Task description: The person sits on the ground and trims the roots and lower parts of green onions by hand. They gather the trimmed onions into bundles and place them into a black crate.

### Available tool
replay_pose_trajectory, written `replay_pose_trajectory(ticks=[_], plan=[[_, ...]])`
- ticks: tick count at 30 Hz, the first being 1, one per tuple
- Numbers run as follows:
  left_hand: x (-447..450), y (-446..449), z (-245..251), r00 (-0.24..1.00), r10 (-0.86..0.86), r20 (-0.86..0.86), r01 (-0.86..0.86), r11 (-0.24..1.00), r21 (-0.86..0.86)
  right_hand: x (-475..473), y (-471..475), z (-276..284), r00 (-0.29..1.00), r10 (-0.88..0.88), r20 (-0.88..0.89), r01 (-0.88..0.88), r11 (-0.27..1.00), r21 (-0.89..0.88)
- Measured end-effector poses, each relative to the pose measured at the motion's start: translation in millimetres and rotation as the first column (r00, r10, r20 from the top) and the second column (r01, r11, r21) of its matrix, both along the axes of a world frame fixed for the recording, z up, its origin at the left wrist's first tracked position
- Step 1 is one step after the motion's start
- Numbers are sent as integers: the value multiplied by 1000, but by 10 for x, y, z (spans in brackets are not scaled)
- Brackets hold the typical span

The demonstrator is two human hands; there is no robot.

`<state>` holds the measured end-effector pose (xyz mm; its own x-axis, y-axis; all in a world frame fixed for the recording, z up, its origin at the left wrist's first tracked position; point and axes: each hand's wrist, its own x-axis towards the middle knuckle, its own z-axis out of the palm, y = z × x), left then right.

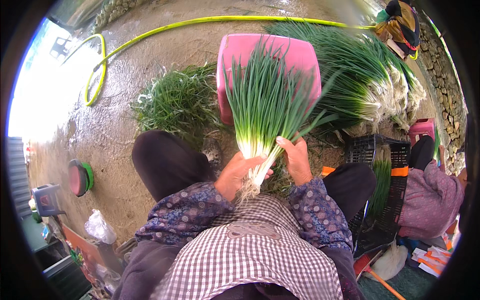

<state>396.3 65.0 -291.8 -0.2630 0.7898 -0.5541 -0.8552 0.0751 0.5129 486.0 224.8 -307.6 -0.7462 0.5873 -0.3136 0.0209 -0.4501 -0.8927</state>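
A thick bunch of scallions [255,108] fans out in front of me, green tops away from me and white roots toward my checked apron [247,258]. My left hand [240,170] grips the bunch around its white stems, just above the roots. At the bunch's right side, my right hand [296,155] pinches some stalks between thumb and fingers; these lean off to the right of the others. Under the green tops is a pink plastic stool [240,47], its surface partly covered by the leaves.
Stacked scallions [345,71] lie right of the stool, loose green trimmings [176,101] left of it. A black plastic crate [378,225] holding scallions stands by my right knee, beside another person [431,202]. A yellow hose [180,24] crosses the wet concrete floor [116,150].
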Motion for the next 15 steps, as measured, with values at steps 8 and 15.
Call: replay_pose_trajectory(ticks=[8,15], plan=[[-1,30,12,1000,-9,-10,9,1000,-13,83,8,-72,989,-23,-148,-14,970,-241],[4,38,27,1000,4,-30,-4,1000,-12,47,-14,-10,999,12,-39,-20,974,-224]])
